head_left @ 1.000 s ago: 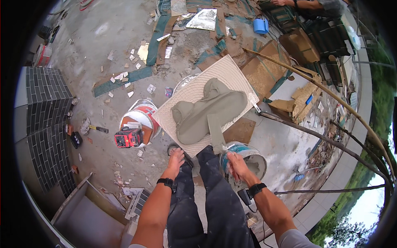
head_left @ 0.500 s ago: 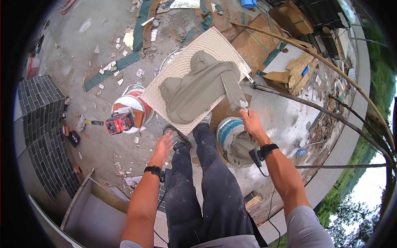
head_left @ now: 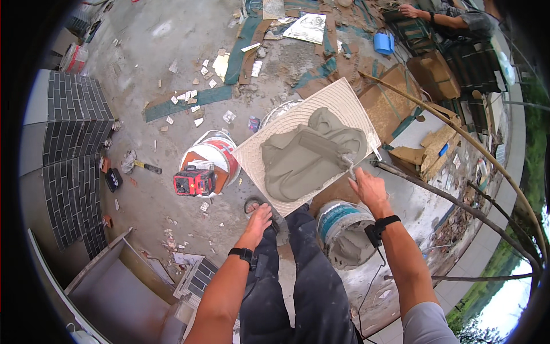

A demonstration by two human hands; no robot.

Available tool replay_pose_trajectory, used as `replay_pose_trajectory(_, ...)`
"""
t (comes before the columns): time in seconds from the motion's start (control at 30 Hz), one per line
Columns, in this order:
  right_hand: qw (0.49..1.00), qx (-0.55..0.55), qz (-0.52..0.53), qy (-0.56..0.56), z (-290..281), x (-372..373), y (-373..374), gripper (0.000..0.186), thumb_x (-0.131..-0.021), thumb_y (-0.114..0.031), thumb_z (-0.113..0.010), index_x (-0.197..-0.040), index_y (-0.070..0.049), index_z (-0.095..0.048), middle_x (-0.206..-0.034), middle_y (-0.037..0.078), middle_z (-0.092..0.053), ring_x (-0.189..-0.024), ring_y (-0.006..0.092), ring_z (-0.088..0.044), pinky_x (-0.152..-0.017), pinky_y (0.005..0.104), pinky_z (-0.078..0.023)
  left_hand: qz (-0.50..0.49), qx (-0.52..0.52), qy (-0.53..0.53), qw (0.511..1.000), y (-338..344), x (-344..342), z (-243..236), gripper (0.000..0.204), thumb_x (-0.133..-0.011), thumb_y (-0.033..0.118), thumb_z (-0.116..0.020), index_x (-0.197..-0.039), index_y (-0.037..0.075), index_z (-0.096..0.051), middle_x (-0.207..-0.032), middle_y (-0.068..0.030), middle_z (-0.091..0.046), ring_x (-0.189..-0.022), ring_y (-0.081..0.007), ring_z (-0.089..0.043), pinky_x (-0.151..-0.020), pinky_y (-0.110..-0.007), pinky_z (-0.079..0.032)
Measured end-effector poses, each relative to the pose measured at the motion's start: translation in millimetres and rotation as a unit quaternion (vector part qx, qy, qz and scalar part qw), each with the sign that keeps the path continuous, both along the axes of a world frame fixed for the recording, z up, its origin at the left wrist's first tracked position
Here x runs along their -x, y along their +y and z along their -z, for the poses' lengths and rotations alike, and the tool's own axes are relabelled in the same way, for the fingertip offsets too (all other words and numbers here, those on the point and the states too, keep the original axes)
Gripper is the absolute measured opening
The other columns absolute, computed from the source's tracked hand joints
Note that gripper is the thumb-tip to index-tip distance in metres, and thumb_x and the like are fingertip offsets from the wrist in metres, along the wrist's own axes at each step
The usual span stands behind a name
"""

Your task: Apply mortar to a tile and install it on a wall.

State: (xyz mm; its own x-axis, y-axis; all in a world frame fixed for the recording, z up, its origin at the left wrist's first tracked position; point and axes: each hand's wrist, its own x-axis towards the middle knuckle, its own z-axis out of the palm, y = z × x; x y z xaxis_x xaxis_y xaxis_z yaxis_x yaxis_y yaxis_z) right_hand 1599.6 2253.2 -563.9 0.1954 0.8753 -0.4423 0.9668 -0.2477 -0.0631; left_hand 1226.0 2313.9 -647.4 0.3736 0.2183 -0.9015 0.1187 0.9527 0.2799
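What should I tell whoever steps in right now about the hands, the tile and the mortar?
Right hand: grips the trowel, blade lying on the grey mortar.
Left hand: empty, on the left knee, beside the tile's near edge.
Large tile: face down, propped on buckets; the mortar bucket stands under the right forearm.
Done: mortar heaped mid-tile.
Left: the tile's edges and corners are bare; likely spread it out.

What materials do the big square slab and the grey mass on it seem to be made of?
The square slab looks like a ceramic tile seen from its matte, pale back, judging by the fine ribbed lines. The grey mass looks like wet cement adhesive: smooth, dull and smeared. The right hand holds a trowel, probably metal under the coating.
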Motion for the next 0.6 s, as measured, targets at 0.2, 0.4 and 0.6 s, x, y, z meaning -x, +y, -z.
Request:
replay_pose_trajectory(0.2,0.697,-0.05,0.561,0.444,20.7,-11.6,4.2,0.04,-0.096,-0.048,-0.05,-0.093,-0.008,-0.05,-0.067,0.005,-0.05,-0.049,0.0158,-0.05,-0.045,0.0321,-0.043,-0.016,0.017,-0.015,1.0,-4.5,-4.6,10.9,0.073,-0.094,0.041,-0.04,-0.153,0.004,-0.018,-0.158,-0.0155,-0.025,-0.145,-0.03,-0.027,-0.117,-0.043,-0.021)
replay_pose_trajectory(0.4,0.578,0.076,0.535,0.611,-8.3,124.5,32.2,0.039,-0.097,-0.047,-0.051,-0.096,-0.008,-0.05,-0.061,0.004,-0.051,-0.044,0.013,-0.047,-0.042,0.0286,-0.039,-0.033,0.02,-0.021,0.999,-6.2,-2.1,11.1,0.078,-0.093,0.042,-0.04,-0.154,0.004,-0.012,-0.159,-0.0155,-0.022,-0.146,-0.0295,-0.025,-0.117,-0.043,-0.02)
replay_pose_trajectory(0.6,0.711,0.153,0.405,0.553,5.4,131.0,18.2,0.039,-0.097,-0.045,-0.052,-0.097,-0.006,-0.049,-0.063,0.004,-0.054,-0.046,0.0154,-0.051,-0.044,0.0298,-0.042,-0.024,0.018,-0.04,0.999,-6.0,-3.7,10.6,0.083,-0.091,0.045,-0.042,-0.154,0.001,-0.011,-0.16,-0.016,-0.02,-0.147,-0.0306,-0.021,-0.118,-0.043,-0.017)
